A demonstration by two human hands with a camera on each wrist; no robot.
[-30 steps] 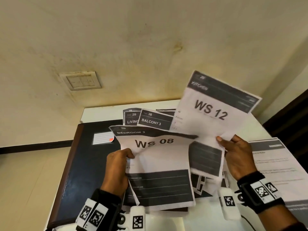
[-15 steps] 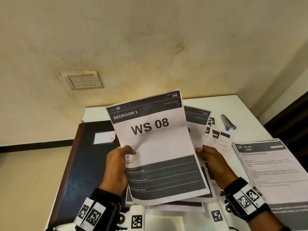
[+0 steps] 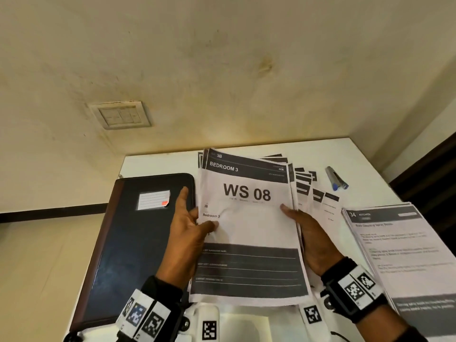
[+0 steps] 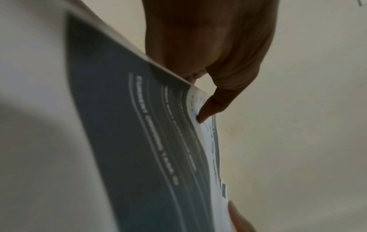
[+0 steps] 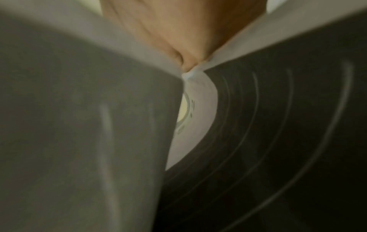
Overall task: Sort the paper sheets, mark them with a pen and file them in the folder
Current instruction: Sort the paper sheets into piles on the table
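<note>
Sheets [image 3: 249, 225] at frame centre looked light and floppy; left hand [image 3: 187, 233] and right hand [image 3: 313, 240] pinched opposite side edges.

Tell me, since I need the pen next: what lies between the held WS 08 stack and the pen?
In the head view, small slips fanned on the table lie between the stack and pen.

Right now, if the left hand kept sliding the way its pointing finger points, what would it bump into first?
Probably nothing on the table. The left hand points its finger over the closed dark folder toward the far table edge, then the wall. Its height above the folder is unclear.
</note>
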